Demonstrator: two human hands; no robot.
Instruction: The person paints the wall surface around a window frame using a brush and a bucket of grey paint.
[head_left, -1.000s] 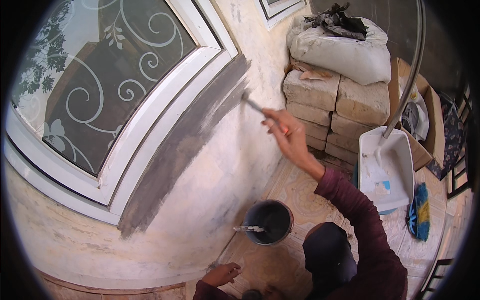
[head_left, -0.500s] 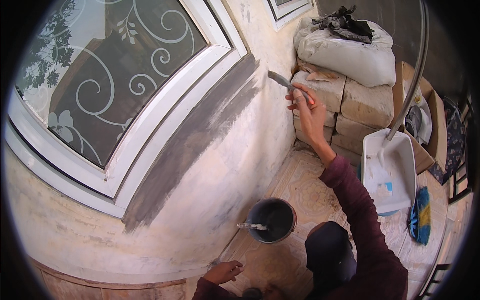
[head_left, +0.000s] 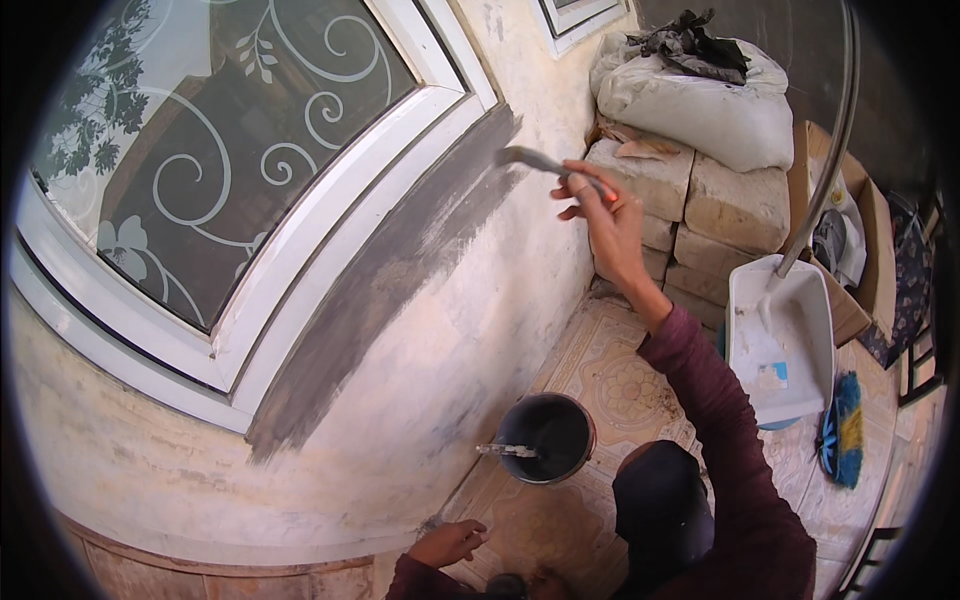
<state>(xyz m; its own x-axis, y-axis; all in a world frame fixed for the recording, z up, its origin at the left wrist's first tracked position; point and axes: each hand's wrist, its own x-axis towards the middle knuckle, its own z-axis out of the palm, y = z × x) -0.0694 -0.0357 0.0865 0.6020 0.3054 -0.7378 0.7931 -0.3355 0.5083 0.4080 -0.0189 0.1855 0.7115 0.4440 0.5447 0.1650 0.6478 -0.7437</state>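
Observation:
My right hand (head_left: 612, 228) grips a paintbrush (head_left: 545, 163) by its handle, with a bit of orange showing at my fingers. Its bent, dark bristles press against the wall at the upper end of a wet grey band of coating (head_left: 370, 270), which runs below the white window frame (head_left: 330, 205). Low in the picture, my left hand (head_left: 450, 543) hangs near the foot of the wall, fingers loosely extended and holding nothing. Between the hands, a small dark bucket (head_left: 572, 465) stands on the floor, a smeared stick (head_left: 507, 450) lying over its rim.
Stacked pale blocks (head_left: 740, 205) carry a white sack (head_left: 700, 110) in the corner. To the right stand a white long-handled dustpan (head_left: 780, 350), a blue-and-yellow brush head (head_left: 846, 430) and an open cardboard box (head_left: 878, 260). My knee (head_left: 660, 500) is right of the bucket.
My right hand has moved slightly left, bringing the paintbrush from beside the grey band onto its upper end. My left hand stays about where it was.

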